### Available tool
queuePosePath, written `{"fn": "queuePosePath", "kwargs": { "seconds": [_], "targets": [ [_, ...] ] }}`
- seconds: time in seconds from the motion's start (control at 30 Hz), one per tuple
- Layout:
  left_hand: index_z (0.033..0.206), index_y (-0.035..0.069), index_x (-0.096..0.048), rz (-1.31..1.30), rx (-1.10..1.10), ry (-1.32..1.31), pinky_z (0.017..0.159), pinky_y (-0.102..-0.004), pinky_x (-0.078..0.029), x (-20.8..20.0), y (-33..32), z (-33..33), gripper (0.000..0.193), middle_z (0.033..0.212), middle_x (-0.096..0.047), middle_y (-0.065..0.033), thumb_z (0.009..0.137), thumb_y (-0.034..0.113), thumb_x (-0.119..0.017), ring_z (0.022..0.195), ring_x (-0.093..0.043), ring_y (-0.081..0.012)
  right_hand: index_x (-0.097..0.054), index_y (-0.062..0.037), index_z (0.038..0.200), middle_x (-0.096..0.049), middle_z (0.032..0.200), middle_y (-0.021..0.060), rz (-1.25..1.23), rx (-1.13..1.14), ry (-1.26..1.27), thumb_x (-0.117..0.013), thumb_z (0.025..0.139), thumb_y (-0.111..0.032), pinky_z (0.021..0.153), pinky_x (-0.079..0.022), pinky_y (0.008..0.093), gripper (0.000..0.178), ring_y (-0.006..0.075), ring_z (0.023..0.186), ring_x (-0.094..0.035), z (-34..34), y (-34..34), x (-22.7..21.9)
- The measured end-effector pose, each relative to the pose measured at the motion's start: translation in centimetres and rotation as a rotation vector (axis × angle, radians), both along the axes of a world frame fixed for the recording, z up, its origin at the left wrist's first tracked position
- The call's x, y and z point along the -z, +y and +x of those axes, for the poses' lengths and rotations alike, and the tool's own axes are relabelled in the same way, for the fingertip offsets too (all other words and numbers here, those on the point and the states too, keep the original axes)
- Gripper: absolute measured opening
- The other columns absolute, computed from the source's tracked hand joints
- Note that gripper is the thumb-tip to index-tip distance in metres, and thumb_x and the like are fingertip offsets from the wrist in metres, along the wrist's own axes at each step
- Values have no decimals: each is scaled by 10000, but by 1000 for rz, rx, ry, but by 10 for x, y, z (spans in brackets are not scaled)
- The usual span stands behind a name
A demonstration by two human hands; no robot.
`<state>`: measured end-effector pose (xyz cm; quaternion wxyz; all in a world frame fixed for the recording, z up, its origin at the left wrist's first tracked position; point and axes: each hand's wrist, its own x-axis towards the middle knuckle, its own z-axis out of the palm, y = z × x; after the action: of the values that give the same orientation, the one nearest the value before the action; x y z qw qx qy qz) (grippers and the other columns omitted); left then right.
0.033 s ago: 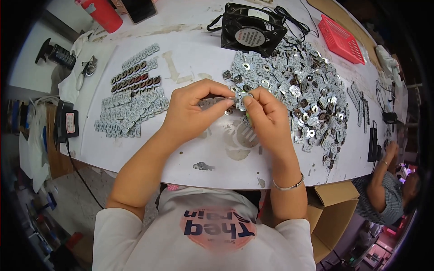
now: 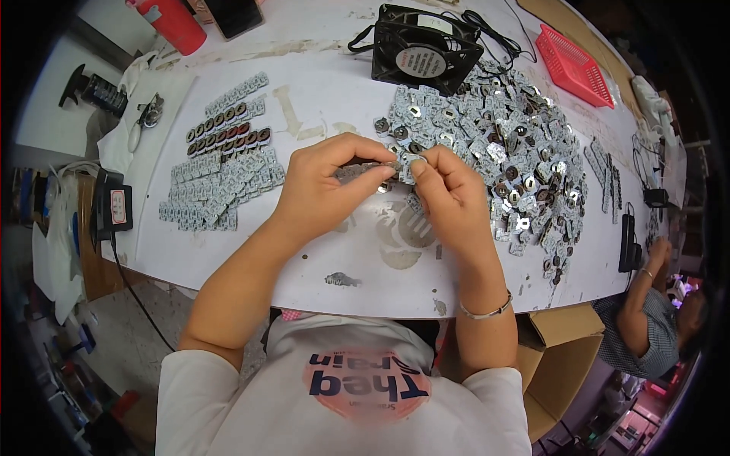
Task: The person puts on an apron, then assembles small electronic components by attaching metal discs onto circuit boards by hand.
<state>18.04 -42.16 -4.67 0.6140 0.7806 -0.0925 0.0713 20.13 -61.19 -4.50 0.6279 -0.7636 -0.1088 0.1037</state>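
Over the middle of the table, my left hand (image 2: 323, 178) is closed around a short row of small grey metal plates (image 2: 351, 172), its thumb and fingertips at the row's right end. Close against that end, my right hand (image 2: 456, 197) pinches a small grey metal plate (image 2: 407, 170) between thumb and forefinger. The fingers partly cover both, so I cannot tell if the pieces touch. Just beyond and to the right spreads a large heap of loose grey metal plates (image 2: 487, 140), some with dark round parts on them.
Stacked rows of similar plates (image 2: 213, 190) lie at the left, with rows of dark round parts (image 2: 228, 140) among them. A black fan (image 2: 426, 57), a red basket (image 2: 570, 64) and a red bottle (image 2: 173, 26) stand at the back. A cardboard box (image 2: 559, 372) is below the front edge.
My right hand has shifted very slightly to the right. Nothing else has visibly moved.
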Motion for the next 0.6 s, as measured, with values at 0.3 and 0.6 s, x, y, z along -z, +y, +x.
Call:
{"fn": "queuePosePath", "kwargs": {
  "seconds": [0.3,0.6],
  "targets": [
    [966,2,-714,-128,17,-80,777,-270,-532,10,-2,1,158,922,-711,-92,808,3,-717,851,-672,-148,-620,-26,843,-523,661,-79,114,69,150,-593,944,-165,513,-315,189,175,-3,588,-415,-3,7,-5],
    [1048,12,-701,-127,74,121,747,-249,-540,18,5,7,219,1027,-672,-78,830,29,-713,906,-638,-122,-640,-31,846,-560,621,-34,-90,205,-196,-638,947,-186,462,-323,179,185,7,519,-425,6,-5,2]
  ]
}}
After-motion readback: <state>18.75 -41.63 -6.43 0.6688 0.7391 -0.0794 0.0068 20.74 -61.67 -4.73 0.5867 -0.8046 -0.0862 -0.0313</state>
